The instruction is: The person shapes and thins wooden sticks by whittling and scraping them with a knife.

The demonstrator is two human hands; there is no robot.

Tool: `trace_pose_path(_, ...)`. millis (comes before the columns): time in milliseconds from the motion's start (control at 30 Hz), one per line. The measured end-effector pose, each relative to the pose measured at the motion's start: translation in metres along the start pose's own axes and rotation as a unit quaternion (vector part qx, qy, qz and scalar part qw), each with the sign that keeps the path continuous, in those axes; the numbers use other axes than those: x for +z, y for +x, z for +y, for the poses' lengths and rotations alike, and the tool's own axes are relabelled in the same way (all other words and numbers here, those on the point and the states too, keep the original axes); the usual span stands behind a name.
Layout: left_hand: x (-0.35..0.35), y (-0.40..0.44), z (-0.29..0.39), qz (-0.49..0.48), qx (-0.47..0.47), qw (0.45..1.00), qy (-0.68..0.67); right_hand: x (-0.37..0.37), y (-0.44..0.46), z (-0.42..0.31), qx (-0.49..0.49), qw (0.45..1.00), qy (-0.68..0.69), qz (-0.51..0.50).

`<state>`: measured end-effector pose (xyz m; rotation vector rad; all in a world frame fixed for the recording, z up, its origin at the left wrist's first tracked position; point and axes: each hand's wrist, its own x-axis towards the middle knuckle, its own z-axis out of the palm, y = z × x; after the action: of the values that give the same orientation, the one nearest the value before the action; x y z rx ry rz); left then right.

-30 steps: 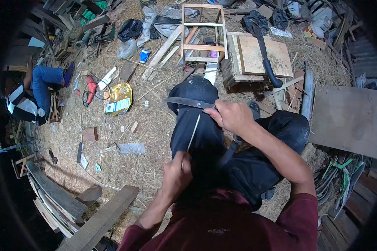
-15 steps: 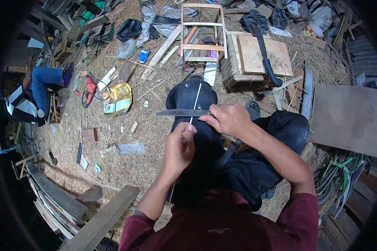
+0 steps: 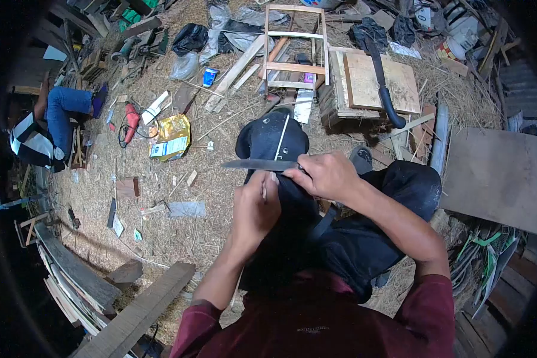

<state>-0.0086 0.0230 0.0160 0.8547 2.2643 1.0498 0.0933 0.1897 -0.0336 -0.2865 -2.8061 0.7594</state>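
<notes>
My right hand point(image 3: 327, 174) is closed around the handle of a knife, whose dark blade point(image 3: 250, 164) points left across my raised knee. The right thumb lies along the near side of the blade by the handle. Just below the blade, my left hand point(image 3: 256, 206) pinches a thin pale strip point(image 3: 283, 136), which looks like wood or bamboo. The strip runs under or against the blade and out over the dark trouser knee point(image 3: 262, 134); I cannot tell which. My left fingers cover its middle part.
A wooden frame point(image 3: 295, 36) stands ahead, beside a wooden block point(image 3: 388, 83) with a dark curved-handled tool point(image 3: 383, 89) on it. A red power tool point(image 3: 130, 122) and yellow packet point(image 3: 170, 138) lie left. Another person's leg point(image 3: 65, 116) is far left. A plank point(image 3: 140, 310) juts in lower left.
My left hand has moved slightly up, closer to the knife blade, and covers the strip just below it. My right hand keeps its grip on the knife. The view has shifted a little.
</notes>
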Motion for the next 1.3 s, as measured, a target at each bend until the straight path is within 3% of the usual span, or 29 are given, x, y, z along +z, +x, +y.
trace_pose_path(333,-0.005,-0.053,-0.023,-0.03,-0.036,0.998,0.038,0.002,-0.001,0.006,0.035,0.997,-0.038,0.061)
trace_pose_path(467,0.0,-0.073,-0.029,-0.002,-0.018,1.0,0.011,-0.002,-0.002,0.011,0.038,0.997,-0.032,0.051)
trace_pose_path(567,-0.002,-0.045,-0.012,-0.006,-0.054,0.999,0.003,-0.003,-0.003,0.008,0.012,0.999,-0.006,0.029)
trace_pose_path(700,0.002,-0.006,0.0,-0.007,-0.006,0.999,0.04,-0.005,-0.002,0.001,0.017,1.0,-0.008,0.024)
trace_pose_path(867,0.003,-0.03,-0.017,-0.001,0.04,0.998,0.053,-0.004,-0.003,0.01,0.075,0.994,-0.043,0.06)
trace_pose_path(1000,-0.003,-0.056,-0.016,-0.015,-0.037,0.999,0.006,-0.003,-0.005,0.016,0.081,0.993,-0.033,0.073)
trace_pose_path(1100,-0.005,-0.056,-0.017,-0.006,-0.065,0.998,-0.02,-0.003,-0.005,0.02,0.058,0.995,0.008,0.075)
trace_pose_path(1200,-0.005,-0.032,-0.015,-0.014,-0.09,0.99,-0.106,-0.02,0.001,0.024,0.116,0.979,0.165,0.032)
trace_pose_path(1233,-0.004,-0.024,-0.014,-0.029,-0.099,0.984,-0.144,-0.03,0.003,0.02,0.163,0.959,0.224,0.058)
trace_pose_path(1300,-0.004,-0.009,-0.008,-0.056,-0.125,0.974,-0.182,-0.036,0.005,0.03,0.167,0.955,0.224,0.103)
